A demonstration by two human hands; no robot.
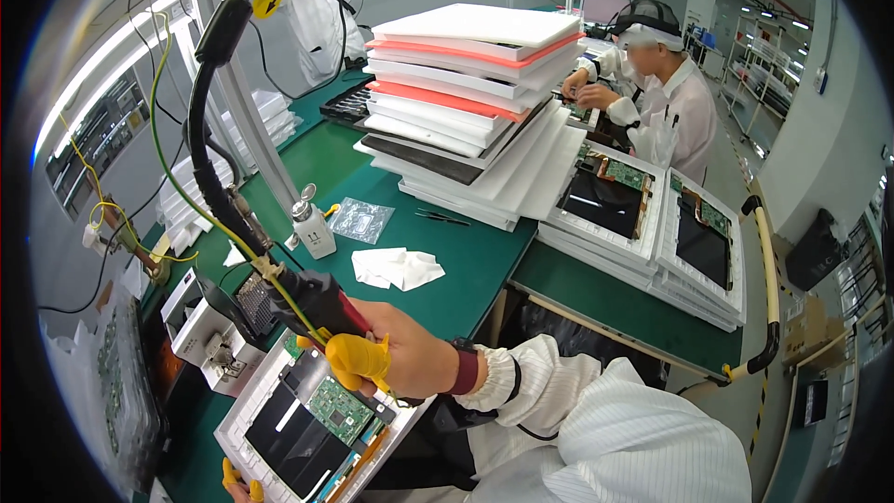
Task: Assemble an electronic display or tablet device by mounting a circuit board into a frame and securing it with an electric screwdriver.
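My right hand [410,349], with yellow finger cots, is closed around a black-and-red air gun [331,307] on a thick black hose with a green-yellow wire. Below it lies a white tray [244,417] holding a black display panel [296,442] with a green circuit board [340,410] and orange flex strips along one side. At the tray's lower left edge, my left hand [242,484] grips the rim. It also wears yellow finger cots and is partly cut off by the picture's edge. The gun's nozzle end is hidden behind my right hand.
A tall stack of white, red and black foam sheets [466,84] stands ahead. Nearer are a dispenser bottle [312,228], a white cloth [399,268], a clear bag [361,221] and tweezers [442,217]. Stacked panel trays [605,247] sit on a cart at right. A co-worker [675,93] works beyond.
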